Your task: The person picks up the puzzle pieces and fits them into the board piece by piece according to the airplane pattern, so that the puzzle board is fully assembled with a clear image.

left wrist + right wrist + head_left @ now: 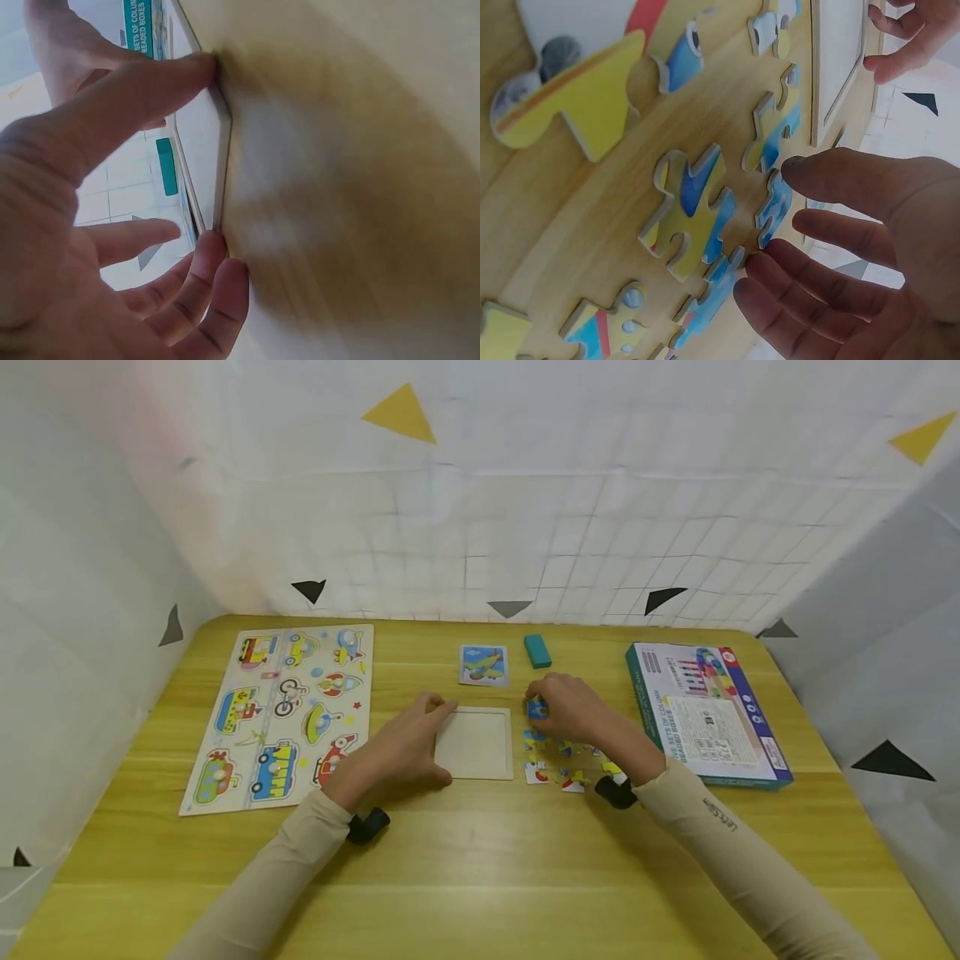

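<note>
A small square wooden puzzle tray (474, 747) lies on the table with its pale inside bare. My left hand (408, 739) spans its left side, thumb at the near corner and fingertips at the far one. To the right, my right hand (576, 708) pinches a blue puzzle piece (777, 207) between thumb and fingers, at the far left of the loose pieces. Several jigsaw pieces (688, 208) in yellow, blue and white lie in rows below that hand, some hidden by it in the head view.
Behind the tray are a picture card of an airplane (483, 666) and a teal block (537, 651). A vehicle peg board (352, 693) lies at the left. On the right sits a boxed toy set (705, 714) with a paper on it. White sheeting (480, 510) encloses the table.
</note>
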`<state>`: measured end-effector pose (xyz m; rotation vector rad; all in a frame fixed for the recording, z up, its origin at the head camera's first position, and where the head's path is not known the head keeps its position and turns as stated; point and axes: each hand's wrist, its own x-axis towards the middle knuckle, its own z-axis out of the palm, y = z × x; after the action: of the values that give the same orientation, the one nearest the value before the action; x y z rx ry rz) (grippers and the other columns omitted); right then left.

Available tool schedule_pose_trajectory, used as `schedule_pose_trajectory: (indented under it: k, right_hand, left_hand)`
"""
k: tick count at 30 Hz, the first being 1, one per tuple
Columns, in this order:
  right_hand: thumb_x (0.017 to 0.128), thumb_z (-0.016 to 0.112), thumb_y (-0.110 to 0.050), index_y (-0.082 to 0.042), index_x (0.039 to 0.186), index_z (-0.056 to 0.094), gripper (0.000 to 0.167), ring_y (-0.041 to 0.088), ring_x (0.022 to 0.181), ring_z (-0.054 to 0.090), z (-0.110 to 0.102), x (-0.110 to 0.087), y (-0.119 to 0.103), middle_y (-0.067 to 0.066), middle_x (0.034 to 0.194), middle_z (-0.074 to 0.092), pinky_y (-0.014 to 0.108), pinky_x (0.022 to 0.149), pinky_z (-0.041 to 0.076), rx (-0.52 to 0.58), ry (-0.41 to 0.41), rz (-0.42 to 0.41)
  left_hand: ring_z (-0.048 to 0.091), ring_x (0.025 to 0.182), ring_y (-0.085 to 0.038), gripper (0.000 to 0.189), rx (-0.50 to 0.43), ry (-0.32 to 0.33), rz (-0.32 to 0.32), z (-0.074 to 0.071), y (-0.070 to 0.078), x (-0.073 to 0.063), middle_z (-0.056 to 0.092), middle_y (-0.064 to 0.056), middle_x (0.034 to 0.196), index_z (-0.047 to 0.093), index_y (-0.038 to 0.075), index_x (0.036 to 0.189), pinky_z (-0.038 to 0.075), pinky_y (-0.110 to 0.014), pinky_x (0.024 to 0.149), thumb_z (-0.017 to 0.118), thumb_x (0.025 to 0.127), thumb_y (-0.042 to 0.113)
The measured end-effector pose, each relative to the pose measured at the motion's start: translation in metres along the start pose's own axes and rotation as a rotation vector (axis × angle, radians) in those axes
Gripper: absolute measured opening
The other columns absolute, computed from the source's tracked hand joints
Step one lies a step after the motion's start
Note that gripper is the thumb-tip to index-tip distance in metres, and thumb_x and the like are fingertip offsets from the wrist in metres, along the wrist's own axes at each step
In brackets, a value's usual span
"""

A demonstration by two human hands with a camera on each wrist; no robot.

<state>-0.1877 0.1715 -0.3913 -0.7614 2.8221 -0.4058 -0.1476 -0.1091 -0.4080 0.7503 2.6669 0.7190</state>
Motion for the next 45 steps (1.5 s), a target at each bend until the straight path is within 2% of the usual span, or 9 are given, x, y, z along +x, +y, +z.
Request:
schedule_pose_trajectory:
  k: [10, 20, 26, 33, 38, 45]
  right_hand:
    - [0.085, 0.080, -0.016, -0.002, 0.107, 0.073, 0.027, 0.027, 0.093, 0.062, -0.001, 0.002, 0.003, 0.012, 0.100, 0.067, 0.042, 0.077, 0.053, 0.005, 0.016, -0.022]
    - [0.081, 0.081, -0.014, -0.001, 0.109, 0.072, 0.032, 0.024, 0.086, 0.056, 0.001, 0.003, 0.005, 0.012, 0.100, 0.062, 0.039, 0.072, 0.050, 0.041, 0.027, -0.005]
    - [0.078, 0.080, -0.011, 0.001, 0.109, 0.070, 0.035, 0.023, 0.081, 0.054, 0.004, 0.002, 0.004, 0.013, 0.097, 0.060, 0.038, 0.069, 0.049, 0.088, 0.074, -0.044]
    - [0.078, 0.079, -0.007, 0.004, 0.110, 0.070, 0.035, 0.024, 0.082, 0.060, 0.007, 0.002, -0.003, 0.015, 0.098, 0.059, 0.035, 0.069, 0.053, 0.143, 0.110, -0.093]
    - [0.079, 0.078, -0.008, 0.001, 0.112, 0.070, 0.035, 0.025, 0.085, 0.064, 0.009, 0.001, -0.009, 0.013, 0.101, 0.059, 0.035, 0.071, 0.054, 0.148, 0.118, -0.101]
    - [0.076, 0.079, -0.009, 0.000, 0.108, 0.070, 0.034, 0.025, 0.083, 0.064, 0.012, 0.008, -0.017, 0.011, 0.095, 0.059, 0.034, 0.071, 0.053, 0.139, 0.133, -0.135]
  left_hand:
    - [0.053, 0.113, -0.029, 0.114, -0.001, -0.041, -0.049, -0.007, 0.002, 0.004, 0.031, -0.017, 0.145, 0.033, 0.002, 0.155, 0.046, -0.040, 0.096, 0.095, 0.065, 0.035]
    - [0.053, 0.112, -0.031, 0.112, -0.023, -0.025, -0.026, -0.005, -0.001, 0.008, 0.033, -0.018, 0.143, 0.038, 0.001, 0.152, 0.045, -0.041, 0.097, 0.096, 0.062, 0.034]
    - [0.054, 0.106, -0.030, 0.110, -0.031, -0.018, -0.028, -0.003, -0.002, 0.009, 0.032, -0.018, 0.142, 0.040, 0.002, 0.150, 0.047, -0.040, 0.093, 0.097, 0.062, 0.035]
    - [0.053, 0.103, -0.029, 0.110, -0.047, -0.017, -0.048, -0.001, -0.003, 0.010, 0.032, -0.016, 0.142, 0.041, 0.004, 0.151, 0.047, -0.041, 0.091, 0.097, 0.062, 0.035]
    - [0.054, 0.102, -0.028, 0.110, -0.050, -0.016, -0.066, -0.001, -0.004, 0.010, 0.032, -0.015, 0.143, 0.040, 0.006, 0.151, 0.048, -0.040, 0.090, 0.097, 0.061, 0.035]
    - [0.055, 0.096, -0.028, 0.109, -0.051, -0.020, -0.089, -0.003, -0.005, 0.010, 0.032, -0.014, 0.143, 0.041, 0.008, 0.150, 0.049, -0.040, 0.087, 0.097, 0.061, 0.036]
